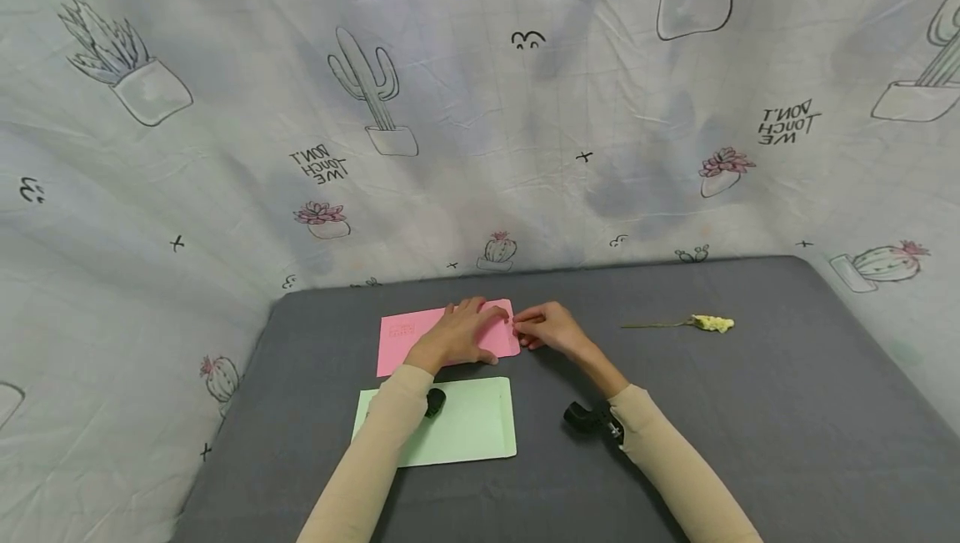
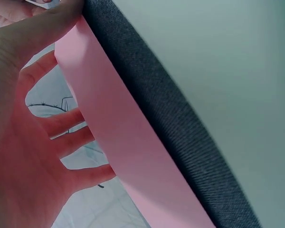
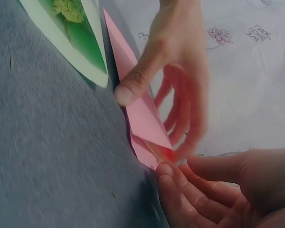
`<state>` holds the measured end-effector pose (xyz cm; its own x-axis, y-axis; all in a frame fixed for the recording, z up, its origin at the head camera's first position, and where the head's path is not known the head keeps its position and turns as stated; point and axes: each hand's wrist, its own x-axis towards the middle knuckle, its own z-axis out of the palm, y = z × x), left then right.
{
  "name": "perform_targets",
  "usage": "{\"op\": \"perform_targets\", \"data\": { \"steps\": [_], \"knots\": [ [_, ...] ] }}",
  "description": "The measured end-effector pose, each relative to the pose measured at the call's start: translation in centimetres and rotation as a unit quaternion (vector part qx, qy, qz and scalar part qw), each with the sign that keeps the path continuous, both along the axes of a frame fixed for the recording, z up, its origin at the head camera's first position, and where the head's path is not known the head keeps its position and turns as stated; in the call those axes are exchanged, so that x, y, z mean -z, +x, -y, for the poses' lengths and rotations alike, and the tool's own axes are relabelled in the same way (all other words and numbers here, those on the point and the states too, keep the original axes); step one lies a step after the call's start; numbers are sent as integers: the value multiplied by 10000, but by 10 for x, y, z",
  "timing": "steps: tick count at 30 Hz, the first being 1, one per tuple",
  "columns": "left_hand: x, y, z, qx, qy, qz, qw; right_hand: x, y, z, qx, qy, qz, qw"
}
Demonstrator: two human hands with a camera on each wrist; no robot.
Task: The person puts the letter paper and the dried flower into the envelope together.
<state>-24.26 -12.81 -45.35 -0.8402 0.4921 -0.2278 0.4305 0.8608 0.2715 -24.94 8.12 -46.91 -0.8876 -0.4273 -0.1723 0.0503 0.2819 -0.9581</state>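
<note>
A pink envelope [image 1: 397, 347] lies near the back of the grey table, its mouth toward the right. My left hand [image 1: 459, 336] spans it, thumb on the near edge and fingertips along the far edge, gripping it across its width. In the right wrist view the envelope's mouth gapes beside its flap, and a thin tan stem [image 3: 156, 152] shows inside. My right hand [image 1: 551, 329] is at that mouth, its thumb and index finger pinching the stem's end. The rest of the stem is hidden in the envelope.
A light green envelope [image 1: 476, 426] lies nearer, under my left forearm; a yellow flower head [image 3: 69, 10] shows within its opening. To the right lies another yellow flower [image 1: 712, 324] on a thin stem. A printed cloth [image 1: 450, 193] hangs behind the table [image 1: 750, 409].
</note>
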Motion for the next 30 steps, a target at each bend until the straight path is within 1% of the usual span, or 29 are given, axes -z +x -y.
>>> {"op": "perform_targets", "data": {
  "steps": [3,8,11,17,20,23,26,28,30],
  "knots": [
    [2,1,0,16,31,6,10000,2,-1,-7,158,147,-192,9996],
    [3,1,1,13,96,-97,9999,-5,-3,-22,348,452,-614,9965],
    [3,1,1,1,109,-73,9999,-8,-6,-37,415,632,-811,9938],
    [3,1,0,-14,190,-30,9998,-15,-14,-83,501,490,-598,9957],
    [3,0,-1,-27,139,-37,9999,-20,-15,-109,528,677,-768,9933],
    [3,0,-2,21,186,-22,9998,-23,-11,-136,669,1151,-1161,9843],
    [1,-1,-1,45,205,-7,9998,-24,-8,-163,827,1711,-1553,9694],
    [1,-2,-1,20,188,-5,9998,-25,-7,-178,893,1989,-1674,9615],
    [0,-2,1,-22,150,-7,9999,-27,-7,-191,851,2200,-1692,9570]
  ]
}}
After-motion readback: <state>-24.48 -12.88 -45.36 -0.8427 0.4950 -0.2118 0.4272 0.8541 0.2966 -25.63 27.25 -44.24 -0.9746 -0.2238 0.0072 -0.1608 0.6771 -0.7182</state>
